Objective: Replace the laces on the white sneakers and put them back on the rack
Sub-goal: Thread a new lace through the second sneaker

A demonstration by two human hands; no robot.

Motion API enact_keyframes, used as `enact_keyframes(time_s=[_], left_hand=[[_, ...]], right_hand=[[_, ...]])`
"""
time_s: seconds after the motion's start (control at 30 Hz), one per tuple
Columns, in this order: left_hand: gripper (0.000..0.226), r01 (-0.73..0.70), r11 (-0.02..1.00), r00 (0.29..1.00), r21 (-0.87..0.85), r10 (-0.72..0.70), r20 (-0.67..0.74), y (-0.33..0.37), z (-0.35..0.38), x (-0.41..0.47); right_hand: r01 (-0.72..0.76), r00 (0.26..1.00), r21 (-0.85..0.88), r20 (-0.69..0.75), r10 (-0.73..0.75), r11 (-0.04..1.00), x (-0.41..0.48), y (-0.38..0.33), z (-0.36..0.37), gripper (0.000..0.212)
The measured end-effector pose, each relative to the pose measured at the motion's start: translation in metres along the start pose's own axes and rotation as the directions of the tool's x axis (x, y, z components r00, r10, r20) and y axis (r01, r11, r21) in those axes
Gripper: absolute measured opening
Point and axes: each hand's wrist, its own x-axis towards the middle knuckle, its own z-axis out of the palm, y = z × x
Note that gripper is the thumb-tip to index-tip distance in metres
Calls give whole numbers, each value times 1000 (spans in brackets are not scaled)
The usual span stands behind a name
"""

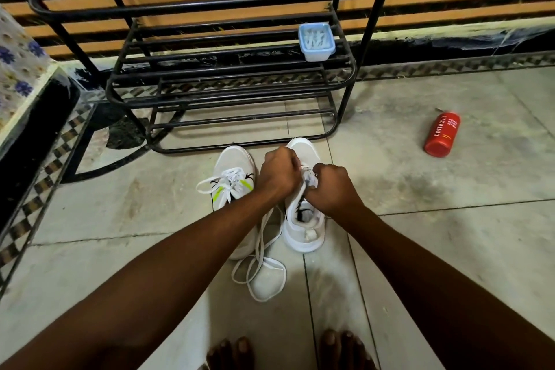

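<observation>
Two white sneakers stand side by side on the floor in front of the black metal rack [234, 90]. The left sneaker [232, 171] is laced, with loops spread over its tongue. Over the right sneaker [304, 231] both hands work at the eyelets. My left hand [279, 173] is curled round the white lace [306, 182] above the tongue. My right hand [332, 186] pinches the same lace close beside it. A loose length of white lace [259, 273] trails between the shoes and loops on the floor behind them.
A small pale blue lidded box [316, 40] sits on a middle shelf of the rack. A red bottle [442, 134] lies on the tiled floor to the right. A flower-patterned surface [18, 69] stands at the left edge. My bare toes [288, 351] show at the bottom.
</observation>
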Motion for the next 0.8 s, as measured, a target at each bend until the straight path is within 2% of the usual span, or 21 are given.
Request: enact_keyframes(time_s=[0.1,0.2,0.23,0.3,0.33,0.47,0.63,0.8], left_hand=[[17,14,999,1000,-46,-14,-8,2,2,2],[11,3,996,1000,-85,-4,-14,-3,4,8],[7,-12,996,1000,-87,11,-17,-3,3,8],[7,-63,996,997,-69,60,-41,-3,4,9],[8,-88,995,995,-47,85,-59,-4,6,9],[9,-62,998,996,-6,62,-71,-7,10,1],[12,-31,999,997,-17,29,-68,-20,14,-5],[18,-90,996,989,-6,89,-114,-18,13,-7]], right_hand=[[-50,995,-77,78,56,996,17,-1,-4,34],[-107,990,-39,87,110,993,23,0,-5,20],[-118,991,0,63,118,993,21,1,-5,21],[-138,990,98,-5,139,986,15,6,-2,48],[-163,985,158,-35,171,974,13,9,-1,51],[-220,968,251,-65,243,943,4,16,2,29],[-262,954,343,-50,296,902,-9,17,4,26],[-265,951,410,-40,307,873,-11,17,3,25]])
